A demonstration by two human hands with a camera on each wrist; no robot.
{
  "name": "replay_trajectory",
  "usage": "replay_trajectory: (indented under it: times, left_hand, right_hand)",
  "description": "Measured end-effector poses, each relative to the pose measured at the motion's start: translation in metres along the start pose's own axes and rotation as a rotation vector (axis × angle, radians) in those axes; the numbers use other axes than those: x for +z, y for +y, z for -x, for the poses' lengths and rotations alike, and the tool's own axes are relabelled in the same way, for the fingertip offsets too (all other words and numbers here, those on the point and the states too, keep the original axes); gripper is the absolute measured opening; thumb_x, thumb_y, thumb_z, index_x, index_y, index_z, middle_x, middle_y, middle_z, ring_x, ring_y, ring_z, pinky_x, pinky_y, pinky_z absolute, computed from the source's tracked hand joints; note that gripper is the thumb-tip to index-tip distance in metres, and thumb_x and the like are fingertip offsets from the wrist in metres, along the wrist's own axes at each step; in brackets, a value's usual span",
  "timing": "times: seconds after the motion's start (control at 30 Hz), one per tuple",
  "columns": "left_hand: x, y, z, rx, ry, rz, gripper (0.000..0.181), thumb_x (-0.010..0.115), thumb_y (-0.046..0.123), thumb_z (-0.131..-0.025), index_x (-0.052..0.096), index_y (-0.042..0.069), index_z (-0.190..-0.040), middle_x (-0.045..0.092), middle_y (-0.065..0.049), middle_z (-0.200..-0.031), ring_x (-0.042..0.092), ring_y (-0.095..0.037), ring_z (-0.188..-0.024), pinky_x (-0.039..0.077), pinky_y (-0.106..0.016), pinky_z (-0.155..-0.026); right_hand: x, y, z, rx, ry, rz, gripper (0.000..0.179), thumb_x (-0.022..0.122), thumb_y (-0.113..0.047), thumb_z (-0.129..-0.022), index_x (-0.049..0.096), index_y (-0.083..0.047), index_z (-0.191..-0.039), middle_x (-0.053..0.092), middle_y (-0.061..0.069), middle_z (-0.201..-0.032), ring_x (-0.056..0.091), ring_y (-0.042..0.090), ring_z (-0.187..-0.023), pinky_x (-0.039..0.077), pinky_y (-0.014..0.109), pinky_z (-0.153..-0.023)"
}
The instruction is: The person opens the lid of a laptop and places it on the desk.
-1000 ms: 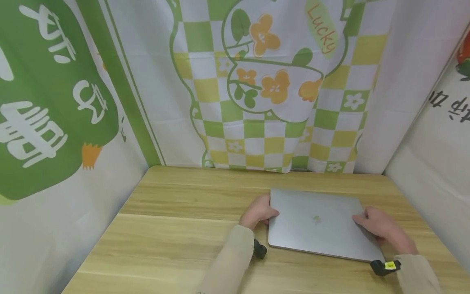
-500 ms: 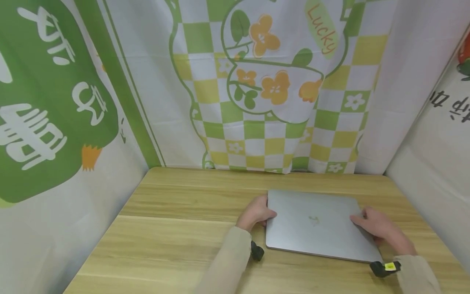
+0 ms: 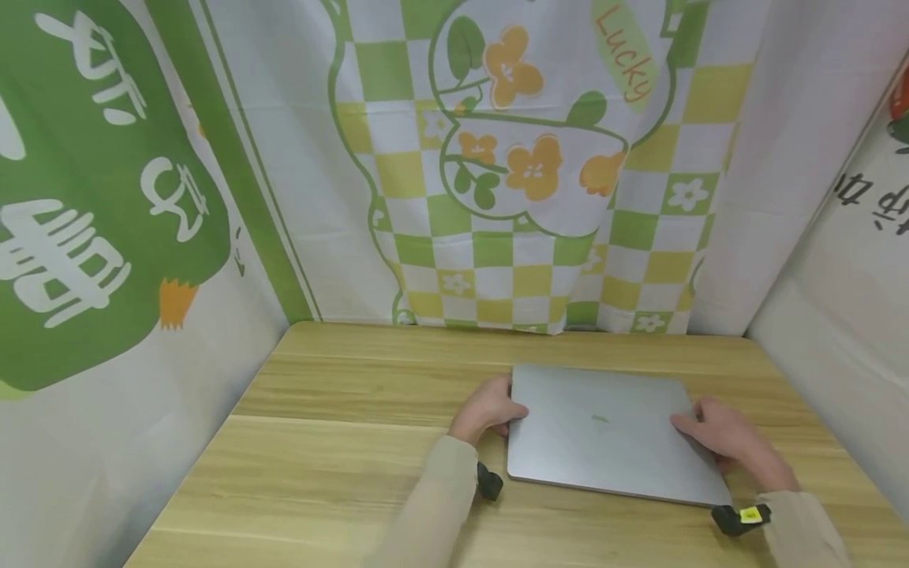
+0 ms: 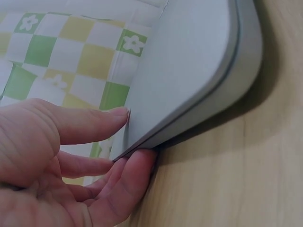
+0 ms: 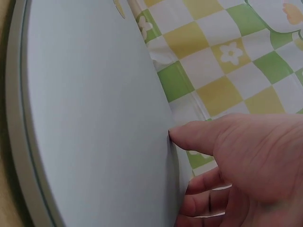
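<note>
A closed silver laptop (image 3: 604, 457) is at the right half of the wooden table, its lid facing up with a small logo in the middle. My left hand (image 3: 490, 409) grips its left edge, thumb on the lid and fingers curled beneath, as the left wrist view shows with the hand (image 4: 85, 161) close up. On the opposite edge my right hand (image 3: 727, 434) holds the laptop the same way. In the right wrist view the thumb of that hand (image 5: 255, 161) presses the lid (image 5: 99, 109). A dark shadow runs under the laptop's edge in the left wrist view.
The wooden table (image 3: 319, 457) reaches back to a hanging cloth (image 3: 497, 268) with green and yellow checks. More printed cloth hangs at the left (image 3: 92, 197) and right (image 3: 852, 315) sides. Small black wrist cameras sit at both cuffs.
Both hands and the laptop between them have shifted slightly left across the table. Their hold on its two sides looks the same.
</note>
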State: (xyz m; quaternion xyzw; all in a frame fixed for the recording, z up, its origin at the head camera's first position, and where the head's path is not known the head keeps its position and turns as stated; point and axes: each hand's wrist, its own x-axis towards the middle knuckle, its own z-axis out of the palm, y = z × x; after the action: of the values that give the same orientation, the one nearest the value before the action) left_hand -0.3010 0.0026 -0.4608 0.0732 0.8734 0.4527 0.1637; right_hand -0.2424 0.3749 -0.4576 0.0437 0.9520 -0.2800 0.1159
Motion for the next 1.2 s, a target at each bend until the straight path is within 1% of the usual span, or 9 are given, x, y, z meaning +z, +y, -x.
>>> replay_trajectory:
  times: [0.4, 0.6, 0.77, 0.97, 1.2]
  left_hand:
    - [-0.005, -0.010, 0.003, -0.011, 0.012, 0.023, 0.052, 0.072, 0.007, -0.086, 0.052, -0.002, -0.133, 0.065, -0.017, -0.103, 0.064, -0.020, -0.062, 0.057, -0.029, -0.048]
    - [-0.010, -0.014, 0.003, -0.014, 0.021, 0.025, 0.050, 0.072, 0.008, -0.087, 0.053, -0.001, -0.132, 0.063, -0.015, -0.102, 0.063, -0.020, -0.061, 0.057, -0.029, -0.048]
    - [-0.014, -0.017, 0.006, -0.016, 0.036, 0.040, 0.050, 0.072, 0.007, -0.086, 0.052, -0.001, -0.131, 0.062, -0.015, -0.103, 0.063, -0.020, -0.061, 0.057, -0.030, -0.048]
    - [-0.019, -0.021, 0.009, -0.007, 0.039, 0.032, 0.046, 0.070, 0.006, -0.086, 0.053, -0.001, -0.128, 0.062, -0.014, -0.098, 0.061, -0.020, -0.060, 0.056, -0.030, -0.046]
    - [-0.026, -0.023, 0.014, -0.024, 0.058, 0.002, 0.039, 0.070, 0.006, -0.085, 0.053, -0.001, -0.120, 0.061, -0.015, -0.098, 0.060, -0.022, -0.056, 0.054, -0.030, -0.043]
  right_hand:
    - [0.010, -0.010, 0.002, -0.002, 0.001, 0.007, 0.044, 0.055, -0.043, -0.097, 0.048, 0.000, -0.097, 0.048, 0.006, -0.072, 0.049, 0.017, -0.058, 0.048, 0.028, -0.046]
    - [0.011, -0.014, 0.000, -0.020, 0.010, 0.008, 0.045, 0.056, -0.043, -0.097, 0.048, 0.001, -0.098, 0.049, 0.008, -0.074, 0.049, 0.018, -0.060, 0.048, 0.029, -0.046]
    - [0.015, -0.017, -0.001, -0.033, 0.008, -0.004, 0.043, 0.056, -0.042, -0.098, 0.047, 0.000, -0.097, 0.047, 0.006, -0.073, 0.048, 0.017, -0.058, 0.047, 0.028, -0.045]
    - [0.019, -0.022, -0.001, -0.036, 0.006, -0.003, 0.042, 0.058, -0.042, -0.096, 0.048, -0.001, -0.096, 0.047, 0.006, -0.072, 0.049, 0.018, -0.058, 0.048, 0.029, -0.045]
    - [0.023, -0.030, 0.000, -0.044, 0.001, -0.017, 0.042, 0.059, -0.041, -0.096, 0.048, 0.000, -0.097, 0.048, 0.007, -0.072, 0.050, 0.018, -0.056, 0.048, 0.029, -0.044]
